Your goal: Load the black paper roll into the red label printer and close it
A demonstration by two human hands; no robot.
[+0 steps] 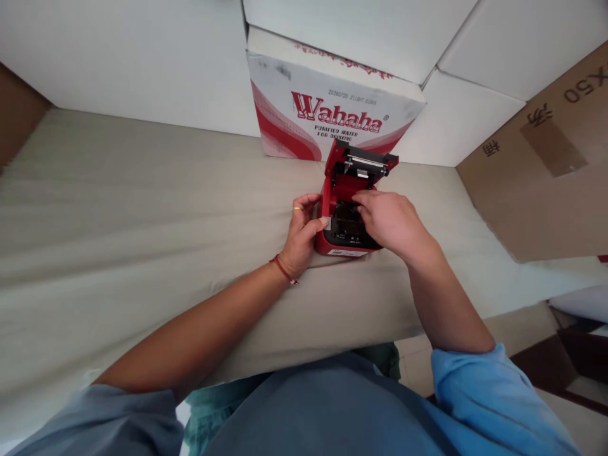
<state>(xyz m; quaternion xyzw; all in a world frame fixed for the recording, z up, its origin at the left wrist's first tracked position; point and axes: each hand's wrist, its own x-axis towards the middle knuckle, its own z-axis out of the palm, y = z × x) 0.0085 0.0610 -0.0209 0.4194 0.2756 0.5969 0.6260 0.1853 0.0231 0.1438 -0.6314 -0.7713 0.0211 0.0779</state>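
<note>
— Steadying the red device (349,236) on the cloth-covered surface (190,215) how?
— With left grip (303,237) curled around its side. Keep right grip (387,218), half-bent at the open compartment (346,210), clear of the raised lid (363,163); whether holding anything, cannot tell.

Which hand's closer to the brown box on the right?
Right. Your right hand, left of the box, reaches into the red machine; your left hand, farther off, touches its left side.
</note>
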